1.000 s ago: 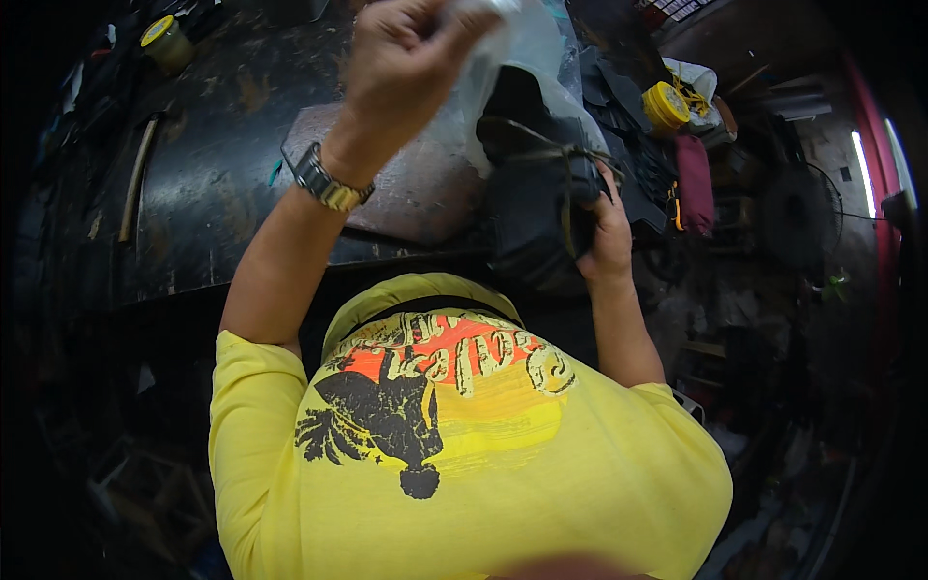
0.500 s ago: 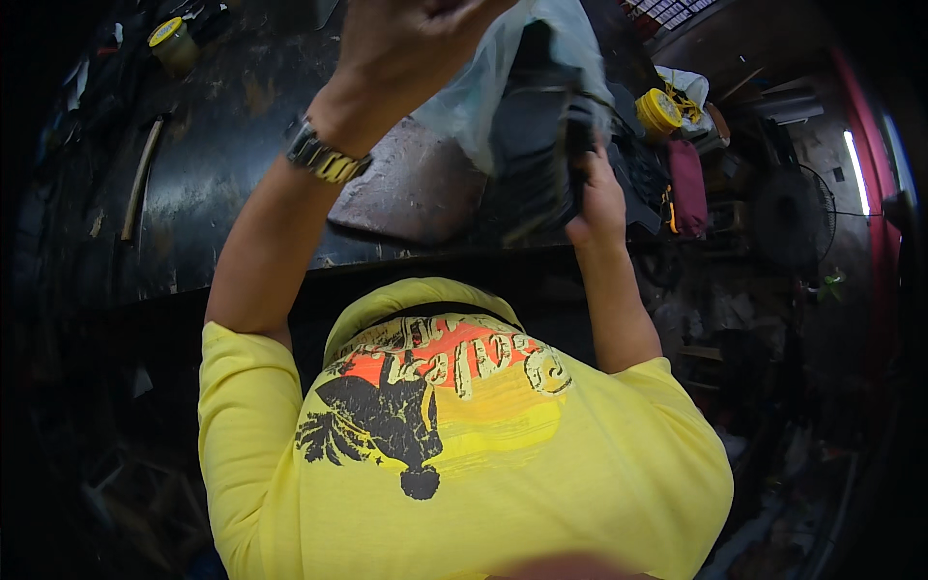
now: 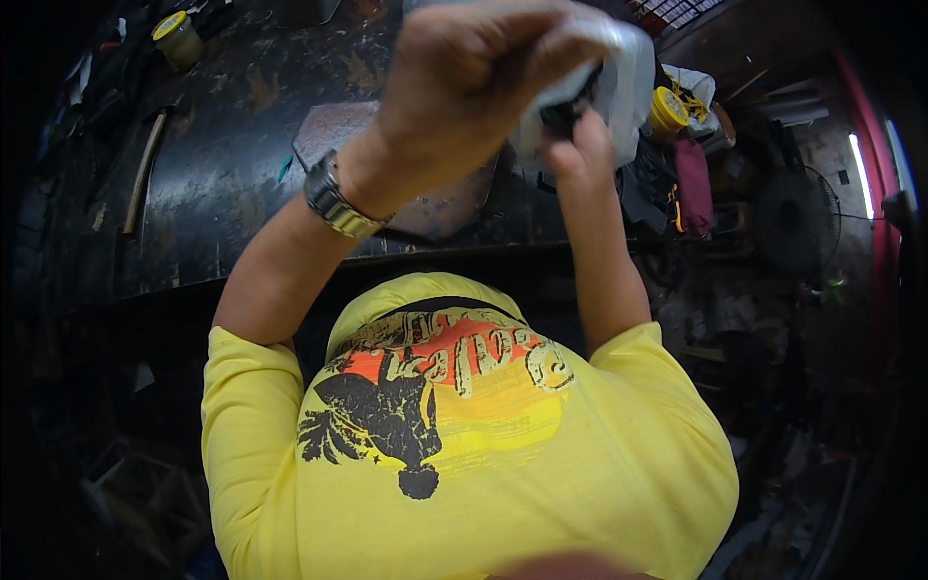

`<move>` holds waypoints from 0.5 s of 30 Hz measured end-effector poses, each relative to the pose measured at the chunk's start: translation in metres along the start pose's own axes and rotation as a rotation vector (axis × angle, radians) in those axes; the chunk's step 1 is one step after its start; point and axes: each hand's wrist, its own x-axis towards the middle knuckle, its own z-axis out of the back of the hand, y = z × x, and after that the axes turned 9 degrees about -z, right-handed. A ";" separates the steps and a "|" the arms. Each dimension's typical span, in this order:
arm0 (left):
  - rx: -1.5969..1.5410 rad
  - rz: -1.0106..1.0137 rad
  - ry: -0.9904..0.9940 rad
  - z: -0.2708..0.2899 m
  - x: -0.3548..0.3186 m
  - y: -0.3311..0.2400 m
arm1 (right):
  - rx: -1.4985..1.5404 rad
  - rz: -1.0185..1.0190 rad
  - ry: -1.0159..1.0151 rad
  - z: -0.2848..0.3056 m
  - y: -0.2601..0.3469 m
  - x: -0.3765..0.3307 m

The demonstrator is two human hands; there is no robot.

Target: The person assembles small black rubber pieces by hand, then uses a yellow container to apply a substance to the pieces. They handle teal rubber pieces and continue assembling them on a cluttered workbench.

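My left hand (image 3: 474, 82), with a watch (image 3: 338, 198) on its wrist, is raised over the dark table and closed on the rim of a translucent plastic bag (image 3: 626, 92). The bag's mouth is held wide and faces me. Inside that mouth is my right hand (image 3: 583, 150), its fingers mostly hidden by the bag. A black item (image 3: 568, 114), dark and smooth where it shows, is at the fingers of my right hand, mostly inside the bag. Below my left wrist lies a flat brownish slab (image 3: 449, 205), partly covered by my forearm.
On the dark worktable (image 3: 222, 193), a wooden-handled tool (image 3: 145, 174) and a yellow-lidded jar (image 3: 179, 43) are at the left. A small green piece (image 3: 285, 167) lies near the slab. Rightward are a yellow-lidded container (image 3: 667, 111), a maroon pouch (image 3: 692, 188) and a fan (image 3: 793, 213).
The black item has moved up into the bag with my right hand. My left hand has shifted right, spreading the bag's mouth. More of the slab's left corner shows.
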 end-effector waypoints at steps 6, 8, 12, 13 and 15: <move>-0.212 0.289 -0.074 0.013 0.022 0.000 | -0.065 0.191 -0.328 -0.063 -0.054 0.040; -0.111 0.252 -0.114 0.019 0.023 0.001 | -0.185 0.257 -0.256 -0.061 -0.056 0.038; 0.343 0.016 -0.167 0.049 0.043 -0.007 | -0.184 0.282 -0.102 -0.040 -0.052 0.040; 0.529 -0.204 -0.165 0.047 0.050 -0.010 | -0.259 0.338 -0.129 -0.036 -0.056 0.045; 0.591 -0.422 0.021 0.035 0.055 -0.008 | -0.619 0.448 -0.262 -0.032 -0.079 0.060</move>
